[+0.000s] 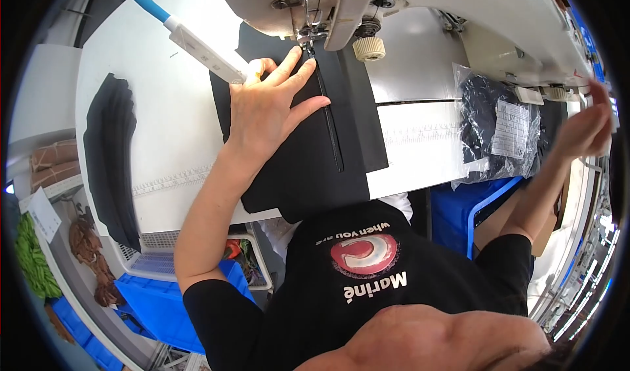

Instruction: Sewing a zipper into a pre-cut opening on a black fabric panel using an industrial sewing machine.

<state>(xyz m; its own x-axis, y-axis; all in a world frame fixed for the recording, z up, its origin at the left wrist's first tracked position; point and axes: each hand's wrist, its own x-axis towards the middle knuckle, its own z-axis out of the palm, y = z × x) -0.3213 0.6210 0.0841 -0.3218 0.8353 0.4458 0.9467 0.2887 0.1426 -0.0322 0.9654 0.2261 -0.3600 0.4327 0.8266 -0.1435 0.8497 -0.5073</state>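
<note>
My left hand (259,111) lies on a piece of black fabric (282,174), its fingers spread, the tips of two close to the presser foot (308,39) of a sewing machine (485,29). Down the fabric runs a narrow, shiny black strip (333,134) that looks like a zipper; its upper end reaches under the foot. Off to the far right, my right hand (587,129) is raised beside the end of the machine. Motion smears its fingers, so whether it holds anything is hidden.
A white stick-shaped device (207,54) on a blue cable reaches to my left hand. Stacked black strips (110,154) lie at the table's left. A clear plastic bag (495,128) of dark pieces sits at right, above a blue bin (456,213). Another blue crate (157,308) stands lower left.
</note>
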